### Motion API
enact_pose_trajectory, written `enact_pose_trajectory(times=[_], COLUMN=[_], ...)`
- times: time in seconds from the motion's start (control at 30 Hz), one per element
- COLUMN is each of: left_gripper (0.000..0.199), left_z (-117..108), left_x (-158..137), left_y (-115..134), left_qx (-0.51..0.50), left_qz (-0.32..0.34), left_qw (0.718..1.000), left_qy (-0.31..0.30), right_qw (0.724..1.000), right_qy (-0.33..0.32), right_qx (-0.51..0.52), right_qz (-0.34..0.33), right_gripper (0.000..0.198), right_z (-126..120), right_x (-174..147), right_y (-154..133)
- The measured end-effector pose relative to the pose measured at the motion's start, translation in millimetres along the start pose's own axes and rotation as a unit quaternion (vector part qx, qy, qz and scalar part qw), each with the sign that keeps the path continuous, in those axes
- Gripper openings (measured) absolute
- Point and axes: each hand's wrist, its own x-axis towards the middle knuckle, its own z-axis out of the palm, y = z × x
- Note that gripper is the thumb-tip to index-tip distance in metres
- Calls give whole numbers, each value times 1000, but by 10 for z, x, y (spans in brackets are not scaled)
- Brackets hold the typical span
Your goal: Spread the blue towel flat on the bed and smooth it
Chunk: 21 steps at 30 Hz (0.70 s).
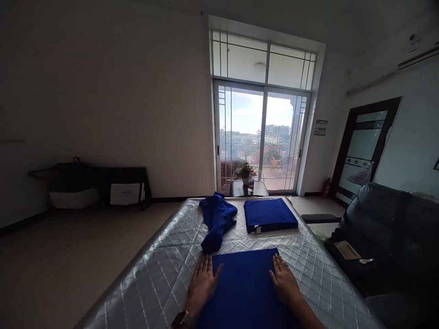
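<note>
A flat, folded blue cloth (245,288) lies on the silver quilted table cover (161,260) close to me, its near end cut off by the frame. My left hand (205,279) rests flat along its left edge, fingers pointing away and thumb spread onto the fabric. On the right edge lies my right hand (283,278), likewise flat with the thumb apart. Neither hand grips anything. Beyond my left hand sits a crumpled blue cloth (218,219). To its right is a neat stack of folded blue cloth (270,214) with a small white tag showing.
A black sofa (384,219) stands right of the table, with a brown card (347,250) on it. Past the far edge are a small dark table (236,188), a potted plant (244,171) and a bottle (251,182). Glass sliding doors (262,132) are behind.
</note>
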Motion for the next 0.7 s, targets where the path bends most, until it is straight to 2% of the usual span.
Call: enact_pose_trajectory(times=[0.07,0.13,0.2,0.3,0.37,0.43,0.5,0.57,0.63,0.7], left_gripper=[70,72,73,74,73,74,74,72,69,62], left_z=[-56,-128,-193,-247,-256,-248,-220,-169,-102,-39], left_x=[-14,-74,-180,-368,-463,-511,-514,-488,-459,-449], left_y=[119,391,803,1499,1856,2037,2019,1811,1446,982], left_qx=[-8,-46,-106,-202,-247,-264,-255,-224,-180,-130], left_qz=[6,51,121,211,237,233,215,193,171,154], left_qw=[999,996,983,948,929,924,931,945,961,974], left_qy=[-30,-64,-92,-127,-143,-148,-149,-140,-123,-102], right_qw=[1000,1000,1000,1000,999,999,999,1000,1000,1000], right_qy=[0,5,12,16,12,7,9,13,13,8], right_qx=[5,9,10,2,-9,-17,-17,-11,-5,-2], right_qz=[3,4,2,-13,-35,-49,-42,-24,-8,-1], right_gripper=[73,73,73,69,66,64,65,68,71,72], right_z=[51,83,101,112,115,110,98,78,52,21], right_x=[-15,-12,-7,-13,-24,-33,-37,-40,-47,-58], right_y=[27,39,50,88,120,137,126,93,51,13])
